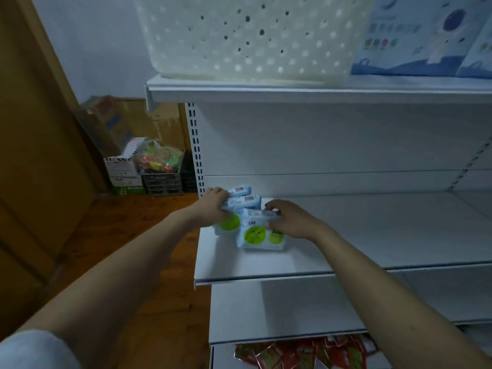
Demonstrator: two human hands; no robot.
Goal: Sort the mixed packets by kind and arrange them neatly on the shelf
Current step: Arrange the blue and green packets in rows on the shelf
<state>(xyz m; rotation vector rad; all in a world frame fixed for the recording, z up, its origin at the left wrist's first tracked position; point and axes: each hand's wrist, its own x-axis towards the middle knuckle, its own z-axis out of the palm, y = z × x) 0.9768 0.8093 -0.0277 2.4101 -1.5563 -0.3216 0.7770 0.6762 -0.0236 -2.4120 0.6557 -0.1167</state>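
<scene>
Several pale blue packets with green round faces (253, 235) stand in a small row at the left end of the white middle shelf (346, 235). My left hand (213, 205) grips the rear packets (241, 199) from the left side. My right hand (288, 218) pinches the top edge of the front packet, which leans slightly toward me. The lower parts of the rear packets are hidden behind the front one.
A white perforated basket (250, 38) and blue boxes (420, 35) sit on the upper shelf. Red and green packets (306, 354) lie on a low shelf. Cardboard boxes and a dark crate (162, 179) stand on the wooden floor at left, beside a wooden door.
</scene>
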